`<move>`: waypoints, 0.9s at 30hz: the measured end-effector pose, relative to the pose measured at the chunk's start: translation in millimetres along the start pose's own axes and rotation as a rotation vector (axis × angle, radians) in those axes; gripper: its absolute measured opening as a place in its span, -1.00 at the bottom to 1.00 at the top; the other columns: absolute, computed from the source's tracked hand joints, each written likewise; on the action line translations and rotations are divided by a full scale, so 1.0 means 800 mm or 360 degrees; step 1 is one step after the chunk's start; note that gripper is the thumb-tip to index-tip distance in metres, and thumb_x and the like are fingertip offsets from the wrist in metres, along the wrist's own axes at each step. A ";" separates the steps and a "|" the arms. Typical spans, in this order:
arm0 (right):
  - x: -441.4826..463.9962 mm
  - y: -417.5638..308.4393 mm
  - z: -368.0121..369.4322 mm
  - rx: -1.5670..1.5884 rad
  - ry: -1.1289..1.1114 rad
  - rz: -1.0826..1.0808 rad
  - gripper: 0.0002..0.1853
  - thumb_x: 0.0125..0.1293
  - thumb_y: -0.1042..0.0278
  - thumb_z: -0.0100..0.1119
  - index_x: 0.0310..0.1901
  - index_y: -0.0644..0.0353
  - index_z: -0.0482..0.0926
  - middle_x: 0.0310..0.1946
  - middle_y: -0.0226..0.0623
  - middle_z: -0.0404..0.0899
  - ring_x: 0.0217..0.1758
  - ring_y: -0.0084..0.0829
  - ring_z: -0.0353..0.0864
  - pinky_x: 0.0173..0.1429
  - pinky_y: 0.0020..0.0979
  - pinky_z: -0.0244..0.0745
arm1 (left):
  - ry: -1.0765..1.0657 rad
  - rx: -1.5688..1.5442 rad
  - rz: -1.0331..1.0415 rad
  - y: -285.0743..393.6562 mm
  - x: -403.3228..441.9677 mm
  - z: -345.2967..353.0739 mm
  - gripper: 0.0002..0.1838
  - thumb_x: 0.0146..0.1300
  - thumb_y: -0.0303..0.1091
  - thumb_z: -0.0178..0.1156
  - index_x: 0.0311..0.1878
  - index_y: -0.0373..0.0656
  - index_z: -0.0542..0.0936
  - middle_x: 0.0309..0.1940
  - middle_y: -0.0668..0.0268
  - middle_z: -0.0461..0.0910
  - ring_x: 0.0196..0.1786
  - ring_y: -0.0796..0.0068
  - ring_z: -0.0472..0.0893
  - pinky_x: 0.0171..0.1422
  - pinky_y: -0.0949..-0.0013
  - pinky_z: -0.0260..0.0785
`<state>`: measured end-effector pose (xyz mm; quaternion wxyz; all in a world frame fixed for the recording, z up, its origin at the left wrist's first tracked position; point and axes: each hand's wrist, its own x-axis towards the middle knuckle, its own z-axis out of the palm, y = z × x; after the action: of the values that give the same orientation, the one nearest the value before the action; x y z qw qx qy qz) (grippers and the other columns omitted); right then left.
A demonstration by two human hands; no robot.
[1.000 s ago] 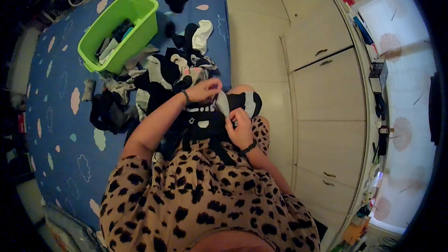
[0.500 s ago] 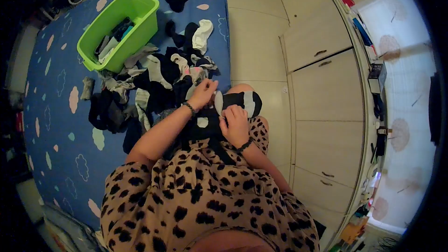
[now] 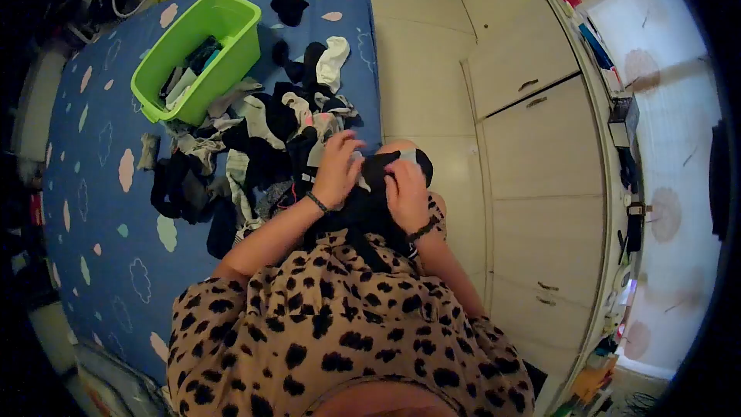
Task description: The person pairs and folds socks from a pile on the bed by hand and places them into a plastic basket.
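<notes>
A black sock with light grey patches [image 3: 376, 167] lies across my lap, over dark cloth. My left hand [image 3: 336, 171] is at its left side, fingers apart and partly stretched; a bit of pale fabric shows beside the fingertips. On the sock's right part, my right hand [image 3: 407, 194] has its fingers bent down and closed on the fabric. Close to my left hand, a heap of loose socks [image 3: 266, 120] in black, grey and white spreads over the bed. A white sock [image 3: 333, 63] lies at the heap's far end.
A green plastic bin [image 3: 247, 42] with several folded socks inside stands on the blue patterned bedsheet [image 3: 100, 262]. One dark bundle [image 3: 289, 8] lies near the bed's far edge. Pale cabinets [image 3: 540, 162] line the right side, across the tiled floor [image 3: 421, 69].
The pale grey piece raised between my hands has gone down, and the black sock lies flatter. My left hand's fingers have spread; my right hand has shifted slightly right.
</notes>
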<state>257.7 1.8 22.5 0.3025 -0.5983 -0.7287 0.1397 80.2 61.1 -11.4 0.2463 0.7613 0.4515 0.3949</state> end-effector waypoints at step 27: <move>0.001 0.189 0.036 0.0161 0.0207 0.1162 -0.68 0.39 0.18 0.03 -0.25 0.37 0.47 -0.35 0.06 0.55 -0.21 -0.03 0.55 -0.08 -0.22 0.43 | -0.0892 -0.0046 -0.0147 -0.028 -0.032 0.048 -0.11 0.23 0.01 0.18 0.52 0.02 -0.02 0.48 0.01 0.01 0.52 0.03 0.00 0.49 -0.19 -0.21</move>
<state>359.5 43.9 -85.4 0.3076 -0.8107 -0.4387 0.2358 94.0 48.6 -59.3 0.3901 0.8157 0.3945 0.1637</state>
